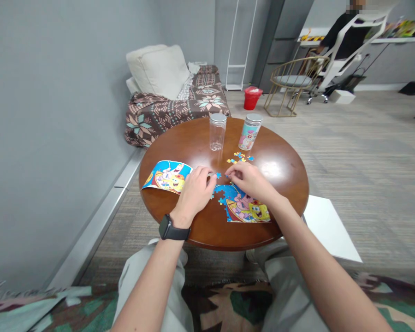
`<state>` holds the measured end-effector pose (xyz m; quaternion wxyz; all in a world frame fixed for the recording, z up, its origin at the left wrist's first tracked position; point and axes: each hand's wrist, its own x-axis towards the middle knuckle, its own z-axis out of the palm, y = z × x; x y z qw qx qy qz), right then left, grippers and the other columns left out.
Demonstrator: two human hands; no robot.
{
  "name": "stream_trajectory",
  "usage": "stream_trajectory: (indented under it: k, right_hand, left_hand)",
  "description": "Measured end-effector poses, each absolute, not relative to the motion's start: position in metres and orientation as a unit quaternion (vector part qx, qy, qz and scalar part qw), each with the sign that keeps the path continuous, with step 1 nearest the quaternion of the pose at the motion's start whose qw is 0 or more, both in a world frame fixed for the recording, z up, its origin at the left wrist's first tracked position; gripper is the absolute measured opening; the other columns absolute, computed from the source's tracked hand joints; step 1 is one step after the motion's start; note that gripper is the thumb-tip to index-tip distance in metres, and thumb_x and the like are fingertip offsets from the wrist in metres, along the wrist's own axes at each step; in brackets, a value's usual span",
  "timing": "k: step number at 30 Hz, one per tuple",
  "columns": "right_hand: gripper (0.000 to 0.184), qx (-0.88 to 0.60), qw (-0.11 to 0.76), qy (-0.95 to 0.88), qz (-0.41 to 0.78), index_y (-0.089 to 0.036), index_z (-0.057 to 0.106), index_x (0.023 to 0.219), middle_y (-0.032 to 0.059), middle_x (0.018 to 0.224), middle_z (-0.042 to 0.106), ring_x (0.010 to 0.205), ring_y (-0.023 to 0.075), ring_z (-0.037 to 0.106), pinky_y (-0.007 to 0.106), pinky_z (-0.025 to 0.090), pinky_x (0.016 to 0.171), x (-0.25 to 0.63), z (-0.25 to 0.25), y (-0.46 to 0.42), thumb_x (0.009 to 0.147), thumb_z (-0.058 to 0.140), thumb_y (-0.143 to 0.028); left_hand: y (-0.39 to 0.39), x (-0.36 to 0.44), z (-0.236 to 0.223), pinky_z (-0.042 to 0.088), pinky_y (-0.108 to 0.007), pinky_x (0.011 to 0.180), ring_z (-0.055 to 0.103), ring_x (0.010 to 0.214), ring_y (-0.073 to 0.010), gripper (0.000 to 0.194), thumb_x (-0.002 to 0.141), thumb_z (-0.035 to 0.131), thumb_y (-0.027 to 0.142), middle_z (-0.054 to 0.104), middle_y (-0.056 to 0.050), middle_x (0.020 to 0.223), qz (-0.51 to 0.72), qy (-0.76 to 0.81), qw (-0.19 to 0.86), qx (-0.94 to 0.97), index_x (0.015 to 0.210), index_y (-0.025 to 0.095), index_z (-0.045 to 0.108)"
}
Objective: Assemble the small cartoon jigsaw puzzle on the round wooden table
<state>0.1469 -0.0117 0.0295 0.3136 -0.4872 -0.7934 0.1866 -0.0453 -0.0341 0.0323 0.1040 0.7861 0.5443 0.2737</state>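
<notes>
Hands work apart over the round table [210, 233], the wearer's side being six o'clock. The left hand [194, 193] is near the middle, fingertips just beside a small blue piece [218, 175]; the right hand [251, 180] is at three o'clock from it, fingers curled down. Whether either pinches a piece, I cannot tell. The partly joined puzzle [247, 214] lies at five o'clock, its left edge jagged; loose pieces [251, 158] lie at one o'clock, short of the printed jar [249, 133]. Good handling here would mean lifting small pieces by their edges, matching colour and line against the picture sheet [164, 177] at nine o'clock, and pressing straight down once tabs line up. A forearm dragged over the joined part could shift it, so the right wrist is best kept raised.
</notes>
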Motion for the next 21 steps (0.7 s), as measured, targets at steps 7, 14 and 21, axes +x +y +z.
stream_trajectory:
  k: [7, 14, 21]
  right_hand:
    - [0.026, -0.439, 0.326, -0.728, 0.414, -0.016, 0.071, 0.098, 0.0020, 0.075, 0.068, 0.062, 0.0121, 0.056, 0.026, 0.047, 0.060, 0.140, 0.035, -0.025, 0.083, 0.061, -0.034]
    - [0.025, -0.449, 0.327, -0.660, 0.506, -0.017, 0.072, 0.086, 0.0045, 0.081, 0.071, 0.070, 0.0145, 0.064, 0.027, 0.052, 0.064, 0.140, 0.036, -0.023, 0.076, 0.069, -0.039]
    - [0.024, -0.442, 0.322, -0.677, 0.493, -0.015, 0.071, 0.087, 0.0016, 0.070, 0.066, 0.062, 0.0121, 0.058, 0.025, 0.047, 0.058, 0.141, 0.036, -0.024, 0.074, 0.067, -0.036]
  left_hand:
    - [-0.034, -0.047, 0.034, 0.046, -0.036, 0.093, 0.059, 0.101, -0.0222, 0.017, 0.097, 0.044, 0.026, 0.064, -0.008, 0.102, 0.278, 0.548, 0.123, 0.779, 0.095, 0.018, 0.060]
    - [-0.035, -0.048, 0.035, 0.046, -0.035, 0.091, 0.059, 0.098, -0.0210, 0.017, 0.096, 0.044, 0.025, 0.064, -0.007, 0.098, 0.297, 0.540, 0.144, 0.774, 0.091, 0.019, 0.058]
    - [-0.034, -0.049, 0.034, 0.046, -0.035, 0.090, 0.059, 0.096, -0.0208, 0.016, 0.096, 0.043, 0.024, 0.064, -0.006, 0.096, 0.300, 0.535, 0.154, 0.775, 0.090, 0.019, 0.058]
